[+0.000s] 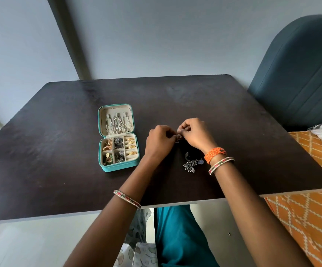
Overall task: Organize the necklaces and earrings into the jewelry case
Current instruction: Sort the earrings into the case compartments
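Near centre of the dark table [60,151]: loose silver earrings [192,163] lie just left of the right wrist. Beyond, left hand [159,143] and right hand [192,134] together pinch one small earring [179,136]. Left: open jewelry case [118,151], necklaces [117,123] in its lid
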A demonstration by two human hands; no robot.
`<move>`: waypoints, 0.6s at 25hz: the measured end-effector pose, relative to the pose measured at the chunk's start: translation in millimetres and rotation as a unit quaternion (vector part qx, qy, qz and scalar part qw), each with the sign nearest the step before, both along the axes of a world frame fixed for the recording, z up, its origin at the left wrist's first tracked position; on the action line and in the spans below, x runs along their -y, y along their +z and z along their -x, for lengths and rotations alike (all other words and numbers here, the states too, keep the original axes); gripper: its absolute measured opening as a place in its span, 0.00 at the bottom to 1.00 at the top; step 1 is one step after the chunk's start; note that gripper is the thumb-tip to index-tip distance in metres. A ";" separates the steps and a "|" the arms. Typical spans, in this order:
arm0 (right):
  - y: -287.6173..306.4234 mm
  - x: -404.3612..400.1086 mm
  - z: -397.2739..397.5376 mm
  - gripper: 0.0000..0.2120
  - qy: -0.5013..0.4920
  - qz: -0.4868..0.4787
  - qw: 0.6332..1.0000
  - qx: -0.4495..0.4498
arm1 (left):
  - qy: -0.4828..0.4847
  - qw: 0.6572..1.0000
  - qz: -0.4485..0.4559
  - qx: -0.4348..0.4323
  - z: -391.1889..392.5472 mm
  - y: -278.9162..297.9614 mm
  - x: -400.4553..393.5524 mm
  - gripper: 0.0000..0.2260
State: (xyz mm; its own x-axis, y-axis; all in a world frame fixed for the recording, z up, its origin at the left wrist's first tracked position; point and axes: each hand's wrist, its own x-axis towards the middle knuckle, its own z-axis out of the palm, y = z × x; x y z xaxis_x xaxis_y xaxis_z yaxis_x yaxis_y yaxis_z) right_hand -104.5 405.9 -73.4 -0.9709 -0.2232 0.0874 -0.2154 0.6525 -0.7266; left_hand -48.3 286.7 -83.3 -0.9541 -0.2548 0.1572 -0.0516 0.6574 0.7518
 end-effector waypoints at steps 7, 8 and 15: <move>55.6 35.1 -24.1 0.09 0.067 0.338 0.939 0.010 | -0.012 0.950 -0.293 -0.105 -12.8 62.3 36.0 0.08; 60.7 39.6 -25.6 0.08 0.075 0.346 0.935 0.009 | -0.015 0.949 -0.295 -0.110 -16.6 67.5 41.9 0.07; 56.4 75.0 -36.3 0.07 0.115 0.336 0.935 0.027 | 0.041 0.938 -0.318 -0.130 -42.8 57.2 89.1 0.05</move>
